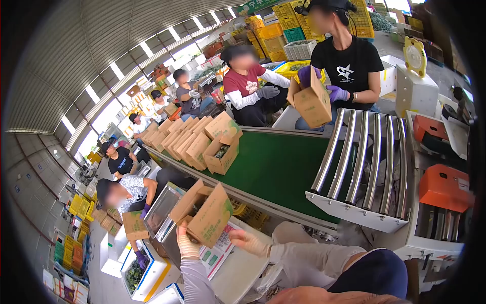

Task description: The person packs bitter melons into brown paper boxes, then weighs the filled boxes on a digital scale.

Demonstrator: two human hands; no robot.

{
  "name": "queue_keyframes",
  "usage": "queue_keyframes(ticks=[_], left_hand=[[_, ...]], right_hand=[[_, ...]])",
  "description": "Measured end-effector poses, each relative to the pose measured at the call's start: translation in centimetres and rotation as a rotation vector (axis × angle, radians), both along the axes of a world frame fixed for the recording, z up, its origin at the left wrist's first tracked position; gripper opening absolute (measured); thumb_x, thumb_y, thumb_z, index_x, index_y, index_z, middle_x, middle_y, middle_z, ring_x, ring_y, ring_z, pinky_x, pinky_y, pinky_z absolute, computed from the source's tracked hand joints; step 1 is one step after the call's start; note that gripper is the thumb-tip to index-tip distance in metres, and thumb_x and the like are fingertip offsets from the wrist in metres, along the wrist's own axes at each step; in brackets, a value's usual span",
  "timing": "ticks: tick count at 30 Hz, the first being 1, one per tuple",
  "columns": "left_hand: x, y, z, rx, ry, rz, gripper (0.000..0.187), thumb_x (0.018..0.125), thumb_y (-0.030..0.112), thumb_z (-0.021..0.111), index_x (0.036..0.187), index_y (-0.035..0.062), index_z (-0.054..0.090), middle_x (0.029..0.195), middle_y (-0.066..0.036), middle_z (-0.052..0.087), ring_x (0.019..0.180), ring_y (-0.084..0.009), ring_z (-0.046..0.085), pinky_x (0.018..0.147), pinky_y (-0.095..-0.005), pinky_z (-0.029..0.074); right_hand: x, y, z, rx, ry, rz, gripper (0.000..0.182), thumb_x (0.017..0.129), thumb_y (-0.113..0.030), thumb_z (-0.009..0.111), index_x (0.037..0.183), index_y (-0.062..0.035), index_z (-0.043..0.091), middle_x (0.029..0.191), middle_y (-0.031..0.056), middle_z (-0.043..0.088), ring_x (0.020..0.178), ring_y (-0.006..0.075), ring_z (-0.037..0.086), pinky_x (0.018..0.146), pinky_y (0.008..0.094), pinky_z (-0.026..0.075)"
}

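An open cardboard box (215,217) with green print and raised flaps is tilted in front of me, above a scale (215,256) with a pink-and-white panel. Its contents are mostly in shadow. My left hand (188,244), fingers wrapped in pale tape, grips the near lower side of this box. To the right, my right hand (249,242) is apart from the box, over the scale's panel, with its fingers loosely extended and nothing in them. Beyond the box runs a green conveyor belt (273,162) carrying a row of similar boxes (195,144).
Metal rollers (362,162) continue the belt at right, beside an orange-covered machine (444,187). Across the belt, a person in purple gloves holds a cardboard box (311,104). At lower left, another person's gloved hand reaches into a foam box (147,273) of dark green produce.
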State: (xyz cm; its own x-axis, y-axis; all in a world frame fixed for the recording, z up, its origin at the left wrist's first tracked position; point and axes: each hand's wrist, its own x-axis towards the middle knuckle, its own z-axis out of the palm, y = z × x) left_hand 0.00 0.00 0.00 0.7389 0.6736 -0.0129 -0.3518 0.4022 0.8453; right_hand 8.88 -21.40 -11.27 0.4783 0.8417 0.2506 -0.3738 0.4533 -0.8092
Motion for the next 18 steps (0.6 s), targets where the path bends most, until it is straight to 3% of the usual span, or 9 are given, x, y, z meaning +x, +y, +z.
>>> queue_keyframes(ticks=[2,3,4,8,9,10,11,15,18], left_hand=[[4.8,-1.1,1.4,-0.095,0.014,-0.019,0.050,0.081,0.032,0.071,0.123,0.0125,0.054,0.114,-0.009,0.061,0.101,-0.0269,0.062,0.085,-0.0452,0.054],[8.2,-9.6,-1.6,-0.099,0.096,0.060,0.050,0.079,0.034,0.073,0.121,0.0123,0.056,0.115,-0.008,0.061,0.102,-0.0258,0.060,0.085,-0.0455,0.052],[11.2,-11.1,-0.2,-0.120,0.159,0.046,0.052,0.077,0.036,0.072,0.121,0.0125,0.057,0.115,-0.007,0.060,0.102,-0.0247,0.059,0.084,-0.0445,0.050],[21.1,-15.7,-0.9,0.088,0.202,-0.028,0.057,0.076,0.041,0.071,0.121,0.0095,0.058,0.113,-0.009,0.060,0.100,-0.0254,0.058,0.083,-0.0416,0.049],[22.3,-19.0,-1.1,0.093,0.327,0.096,0.063,0.077,0.047,0.070,0.120,0.0032,0.059,0.111,-0.012,0.061,0.102,-0.0264,0.057,0.088,-0.0404,0.047],[25.4,-15.5,-9.2,0.476,0.377,0.029,0.074,0.078,0.053,0.066,0.123,-0.0044,0.056,0.119,-0.017,0.061,0.112,-0.0295,0.055,0.097,-0.0375,0.042],[25.6,-16.8,-10.0,0.607,0.652,0.030,0.083,0.081,0.059,0.061,0.129,-0.0084,0.050,0.130,-0.022,0.055,0.122,-0.0316,0.051,0.104,-0.0349,0.036],[21.6,-16.9,-9.5,0.689,0.636,0.218,0.096,0.079,0.069,0.060,0.137,-0.0059,0.043,0.137,-0.023,0.048,0.127,-0.0339,0.047,0.107,-0.0371,0.033],[11.5,-14.4,-6.9,0.686,0.254,0.541,0.054,0.093,0.037,0.064,0.130,0.0005,0.050,0.130,-0.015,0.053,0.120,-0.0238,0.048,0.105,-0.0360,0.035]], right_hand=[[-2.4,0.2,-2.1,-0.127,-0.116,0.136,0.040,0.095,-0.018,0.060,0.133,-0.0074,0.051,0.124,0.0070,0.059,0.116,0.0136,0.053,0.098,0.0304,0.043],[-2.3,-7.1,-5.0,-0.258,-0.334,0.122,0.036,0.094,-0.020,0.060,0.128,-0.0094,0.055,0.114,0.0064,0.063,0.106,0.0155,0.058,0.092,0.0310,0.046],[-2.3,-7.3,-4.5,-0.276,-0.577,0.097,0.031,0.093,-0.022,0.061,0.123,-0.0114,0.060,0.103,0.0057,0.067,0.095,0.0174,0.063,0.086,0.0317,0.049],[-1.7,-5.1,-3.2,-0.262,-0.922,0.024,0.030,0.088,-0.025,0.061,0.116,-0.0154,0.062,0.107,0.0108,0.065,0.095,0.0291,0.063,0.084,0.0376,0.050],[-1.6,-4.5,-3.3,-0.277,-0.978,0.018,0.030,0.088,-0.025,0.061,0.116,-0.0155,0.062,0.107,0.0110,0.065,0.095,0.0297,0.063,0.084,0.0381,0.050],[-1.5,-4.0,-3.4,-0.296,-1.024,0.018,0.029,0.088,-0.025,0.061,0.116,-0.0156,0.063,0.107,0.0113,0.065,0.095,0.0303,0.063,0.084,0.0386,0.049],[-1.6,-3.7,-3.8,-0.321,-1.063,0.024,0.029,0.088,-0.025,0.061,0.115,-0.0158,0.063,0.108,0.0116,0.064,0.095,0.0309,0.062,0.084,0.0391,0.049],[-1.5,-2.9,-5.8,-0.408,-1.173,0.064,0.029,0.087,-0.026,0.060,0.114,-0.0163,0.063,0.108,0.0126,0.064,0.096,0.0333,0.061,0.084,0.0412,0.049],[-1.4,-2.9,-6.7,-0.455,-1.225,0.093,0.029,0.086,-0.027,0.060,0.113,-0.0167,0.064,0.108,0.0134,0.063,0.096,0.0351,0.061,0.084,0.0427,0.049]])
